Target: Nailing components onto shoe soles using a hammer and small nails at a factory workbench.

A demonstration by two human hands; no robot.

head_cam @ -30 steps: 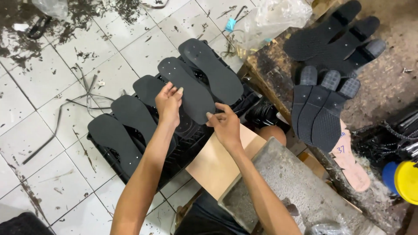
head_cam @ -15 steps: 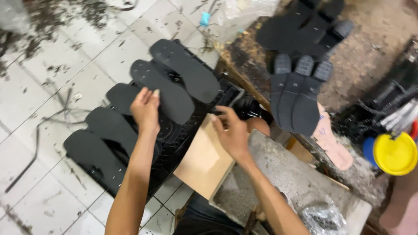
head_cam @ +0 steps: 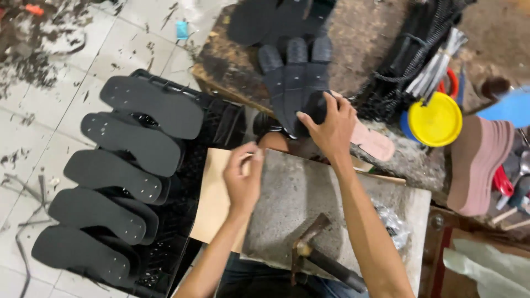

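While my right hand (head_cam: 329,122) grips black sole stack (head_cam: 295,83) on worktop (head_cam: 364,38), fingers spread, left hand (head_cam: 243,176) pinches cardboard sheet (head_cam: 212,198) edge.

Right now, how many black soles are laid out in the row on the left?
5, in a slanting row on the black crate: top, second, third, fourth, bottom. More may lie hidden underneath.

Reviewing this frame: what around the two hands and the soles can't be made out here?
Head view only.
- Right hand on the black soles: the palm covers their near ends, so the grip is unclear.
- Left hand on the tan board: its fingertips curl under; anything pinched is hidden.
- Black crate: its contents are covered by the row of flat soles.
- Hammer-like tool: blurred.
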